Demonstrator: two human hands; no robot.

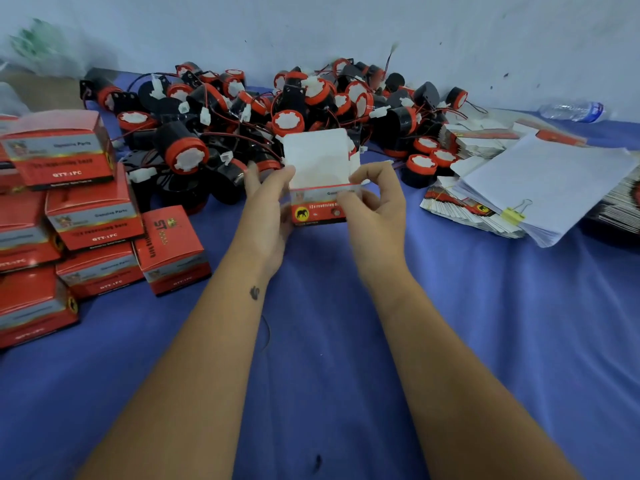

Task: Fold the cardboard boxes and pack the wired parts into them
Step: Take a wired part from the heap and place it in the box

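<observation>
The bench (346, 341) under its blue cover carries everything. Beyond the hands lies the heap of wired parts (263, 123), none boxed here. Left of the left hand (268, 206) stand closed red boxes (93, 216), contents unseen; right of the right hand (375, 202), flat blanks (485, 174). Between them both hands grip the half-formed box (320, 188), white flap up. Folding seems in hand; next, probably tuck flaps, then fetch a part.

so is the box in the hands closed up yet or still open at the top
Open. The box has its white top flap standing upright, unfolded, while the left hand and right hand grip its sides. Whether a part is inside cannot be told.
</observation>
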